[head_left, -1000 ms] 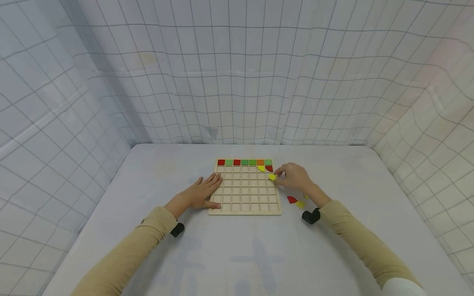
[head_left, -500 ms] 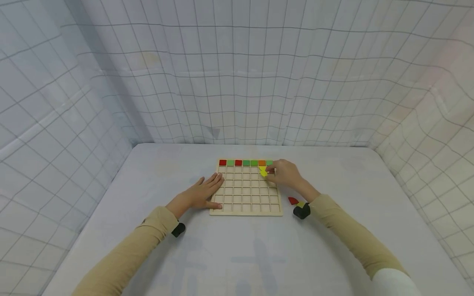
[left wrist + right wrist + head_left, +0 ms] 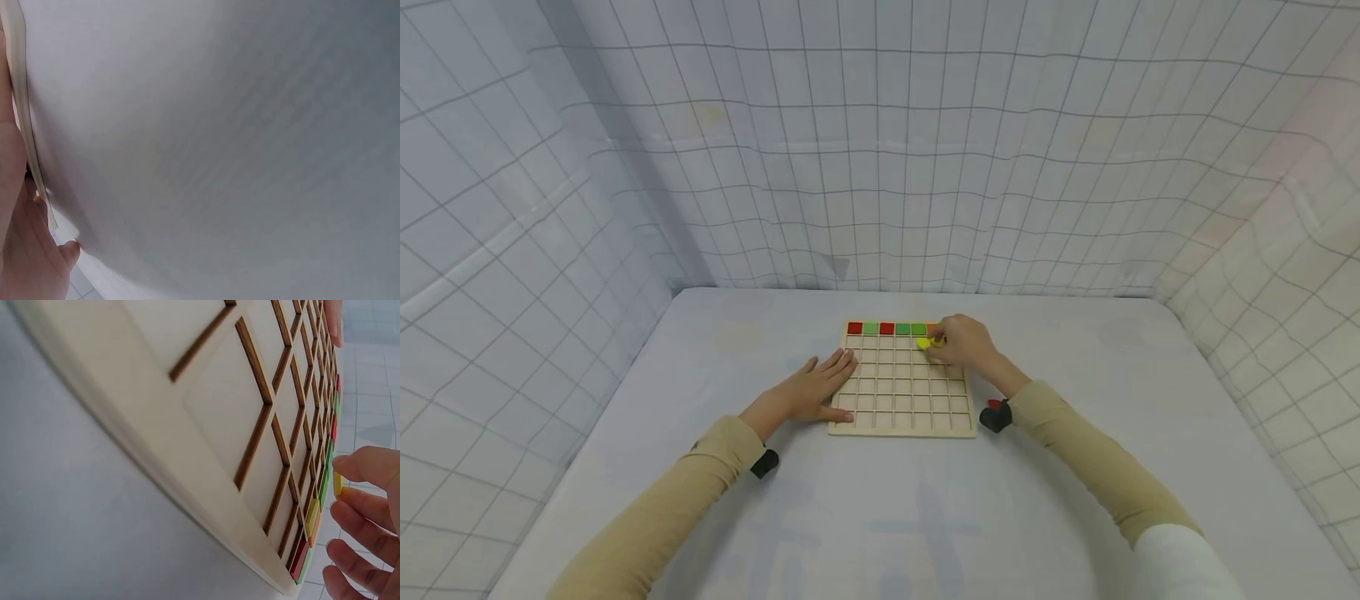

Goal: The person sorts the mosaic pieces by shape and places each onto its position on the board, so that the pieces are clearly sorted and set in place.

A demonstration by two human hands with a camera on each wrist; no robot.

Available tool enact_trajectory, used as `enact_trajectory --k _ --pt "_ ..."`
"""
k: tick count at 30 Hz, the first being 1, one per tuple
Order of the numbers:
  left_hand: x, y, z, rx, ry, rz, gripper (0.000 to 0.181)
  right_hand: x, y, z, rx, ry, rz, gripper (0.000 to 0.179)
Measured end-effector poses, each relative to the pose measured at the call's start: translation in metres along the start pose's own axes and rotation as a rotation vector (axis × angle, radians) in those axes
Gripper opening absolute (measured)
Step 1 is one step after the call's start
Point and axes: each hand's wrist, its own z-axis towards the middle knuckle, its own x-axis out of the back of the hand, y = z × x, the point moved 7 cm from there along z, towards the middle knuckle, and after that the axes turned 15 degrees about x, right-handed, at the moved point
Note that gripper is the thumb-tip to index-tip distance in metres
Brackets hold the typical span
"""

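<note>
A wooden grid board (image 3: 901,432) lies on the table, its top row filled with red, green and orange square tiles. My left hand (image 3: 811,392) rests on its left edge, fingers spread; the left wrist view shows part of that hand beside the rim. Over the second row, my right hand (image 3: 964,343) pinches a yellow quarter-circle tile (image 3: 922,342) between thumb and index finger, the other fingers loosely bent. In the right wrist view, another yellow tile (image 3: 312,517) and a dark red tile (image 3: 299,559) sit in cells at the board's right end; in the head view this hand covers that corner.
Right of the board, a red tile (image 3: 994,404) lies on the white table, partly hidden behind the black wrist camera (image 3: 996,417). Another black wrist camera (image 3: 765,463) sits under the left wrist. Grid-patterned curtains (image 3: 895,167) enclose the table at back and sides.
My right hand has moved left from the board's right edge to over the second row, carrying the yellow tile. Its wrist now covers loose tiles seen earlier. The left hand stays on the board.
</note>
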Motion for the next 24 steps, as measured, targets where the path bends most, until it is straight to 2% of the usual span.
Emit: enact_trajectory --k 8,24 --pt "0.001 0.001 0.000 -0.009 0.007 -0.005 0.097 -0.007 0.004 0.005 -0.031 -0.044 0.000 0.030" --pt "0.000 0.000 0.001 0.004 -0.014 -0.014 0.099 -0.014 0.006 0.011 -0.038 -0.076 -0.002 0.031"
